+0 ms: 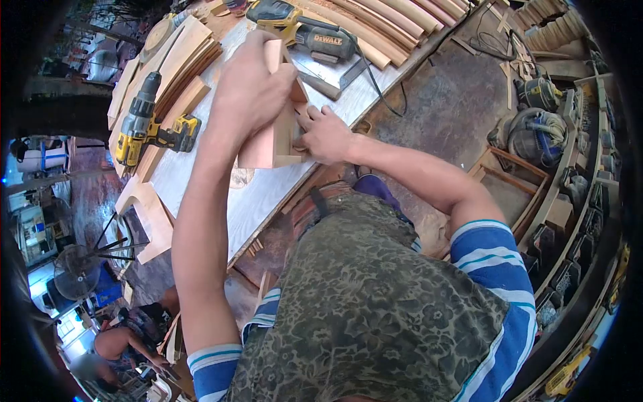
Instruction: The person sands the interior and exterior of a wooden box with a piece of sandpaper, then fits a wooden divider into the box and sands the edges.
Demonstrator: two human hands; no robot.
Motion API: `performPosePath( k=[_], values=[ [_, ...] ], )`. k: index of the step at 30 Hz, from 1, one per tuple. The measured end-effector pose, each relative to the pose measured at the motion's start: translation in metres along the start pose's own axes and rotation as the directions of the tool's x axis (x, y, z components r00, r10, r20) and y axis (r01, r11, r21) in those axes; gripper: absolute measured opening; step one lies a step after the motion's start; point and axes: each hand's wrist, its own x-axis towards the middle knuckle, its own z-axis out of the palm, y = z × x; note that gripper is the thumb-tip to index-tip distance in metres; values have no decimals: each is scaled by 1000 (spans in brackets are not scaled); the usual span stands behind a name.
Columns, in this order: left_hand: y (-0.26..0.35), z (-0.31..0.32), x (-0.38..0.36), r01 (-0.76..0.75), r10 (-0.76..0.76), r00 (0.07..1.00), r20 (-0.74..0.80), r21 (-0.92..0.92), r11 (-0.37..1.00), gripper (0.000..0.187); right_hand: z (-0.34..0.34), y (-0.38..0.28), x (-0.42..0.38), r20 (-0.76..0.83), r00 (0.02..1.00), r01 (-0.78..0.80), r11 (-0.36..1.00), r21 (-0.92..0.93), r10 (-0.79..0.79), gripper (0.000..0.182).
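A pale wooden box-like frame (266,145) stands on the worktable in front of me. My left hand (253,84) is closed over its upper part, the thumb lying across toward the right side. At the frame's open right side is my right hand (326,136), its fingers curled in against the wood. Whether a small piece sits between those fingertips is hidden. Just beyond the hands, a square with a wooden handle (320,86) and a metal blade rests on the table. A yellow and black DeWalt power tool (321,41) lies behind it.
A yellow cordless drill (144,127) lies on the left beside stacked curved wood pieces (184,57). Long wooden strips (382,27) cover the table's far end. A black cord (382,94) hangs over the edge. Another person (127,342) is at lower left, near a fan (77,271).
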Motion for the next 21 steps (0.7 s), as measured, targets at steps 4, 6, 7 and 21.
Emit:
performPosePath(
  k=[4,6,7,21],
  values=[
    [-3,4,-5,-22,20,999,-33,-44,999,52,0,-3,-3,63,997,48,996,-74,-43,28],
    [-1,1,-1,-44,42,997,-57,-31,999,51,4,4,-3,54,997,50,998,-39,-48,27],
    [0,0,-3,-16,16,999,-49,-16,1000,51,7,3,-5,54,997,47,999,13,-47,27],
    [1,1,-2,-3,3,998,-56,-6,1000,52,9,7,6,-130,969,205,978,-41,-209,21]
  ],
)
